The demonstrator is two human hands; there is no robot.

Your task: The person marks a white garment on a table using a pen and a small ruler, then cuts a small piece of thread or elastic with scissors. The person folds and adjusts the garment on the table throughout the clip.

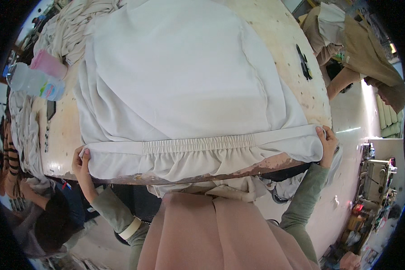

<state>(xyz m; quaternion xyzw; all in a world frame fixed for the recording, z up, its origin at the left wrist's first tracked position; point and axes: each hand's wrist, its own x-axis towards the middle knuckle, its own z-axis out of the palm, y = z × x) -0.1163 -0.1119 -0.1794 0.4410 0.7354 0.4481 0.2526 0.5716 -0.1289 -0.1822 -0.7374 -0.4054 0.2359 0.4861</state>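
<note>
A white garment (180,76) is spread over the table, its waist edge toward me. Along that edge runs a waistband (198,144) with a gathered elastic middle and flat ends; loose cloth below it droops over the table's near edge. My left hand (81,163) pinches the left end of the waistband, thumb on top. At the opposite end, my right hand (327,143) is closed on the right corner in the same way. Between the two hands the band lies stretched out nearly straight.
On the wooden table (292,36) are a clear plastic bottle (36,84), a pink cup (49,65), a dark flat object (51,109) and a black slim tool (303,63). Crumpled beige cloth (72,27) piles up far left. Other people are at the left and right sides.
</note>
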